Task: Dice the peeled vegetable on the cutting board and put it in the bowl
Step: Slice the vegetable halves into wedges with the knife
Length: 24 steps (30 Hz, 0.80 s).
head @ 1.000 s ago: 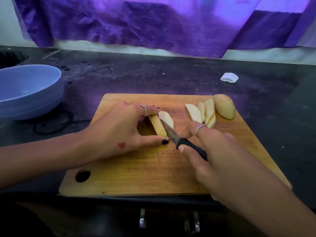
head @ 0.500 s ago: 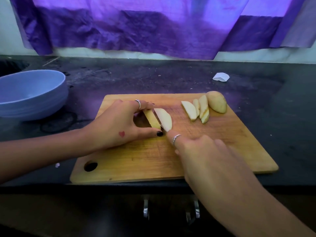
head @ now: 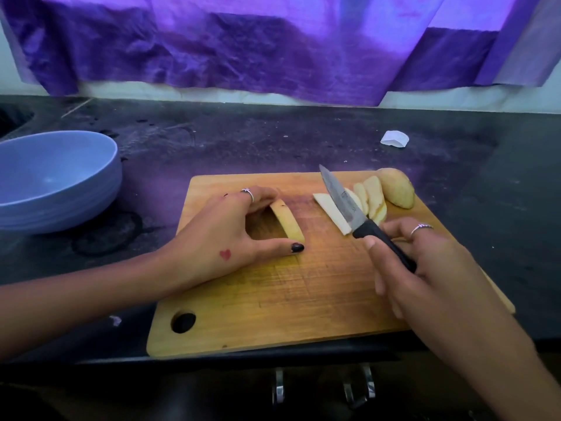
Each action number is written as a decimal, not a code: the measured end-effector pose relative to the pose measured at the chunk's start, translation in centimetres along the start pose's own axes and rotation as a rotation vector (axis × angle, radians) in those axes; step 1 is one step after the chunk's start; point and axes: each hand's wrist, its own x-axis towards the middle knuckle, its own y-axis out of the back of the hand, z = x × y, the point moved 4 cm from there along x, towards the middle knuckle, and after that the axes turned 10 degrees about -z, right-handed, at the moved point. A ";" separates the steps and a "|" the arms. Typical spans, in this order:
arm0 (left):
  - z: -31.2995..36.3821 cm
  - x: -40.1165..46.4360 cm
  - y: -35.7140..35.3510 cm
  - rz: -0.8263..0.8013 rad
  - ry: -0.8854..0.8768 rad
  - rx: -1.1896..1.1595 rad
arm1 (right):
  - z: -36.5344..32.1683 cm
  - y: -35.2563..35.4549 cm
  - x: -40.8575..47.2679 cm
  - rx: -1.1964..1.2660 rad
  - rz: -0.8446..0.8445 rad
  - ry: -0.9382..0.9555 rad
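A wooden cutting board [head: 291, 302] lies on the dark counter. My left hand [head: 230, 238] pinches a long potato piece [head: 288, 221] between fingers and thumb near the board's middle. My right hand [head: 425, 268] grips a black-handled knife [head: 349, 208], blade pointing up and away. A cut slice [head: 331, 214] lies flat just left of the blade. Several more slices [head: 372, 197] lean against a potato end piece [head: 396, 191] at the board's far right corner. The blue bowl [head: 57, 177] stands to the left of the board.
A small white scrap [head: 394, 138] lies on the counter beyond the board. Purple cloth [head: 273, 47] hangs along the back wall. A sink edge [head: 12, 120] shows at far left. Metal handles [head: 355, 387] sit below the counter's front edge.
The knife has come off the held piece and moved right with the cut slice, which now lies apart near the other slices. My left hand still holds the remaining piece.
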 end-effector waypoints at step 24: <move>-0.2 0.4 -0.2 0.080 -0.035 -0.026 | -5.8 -2.4 1.1 -0.398 -0.083 0.020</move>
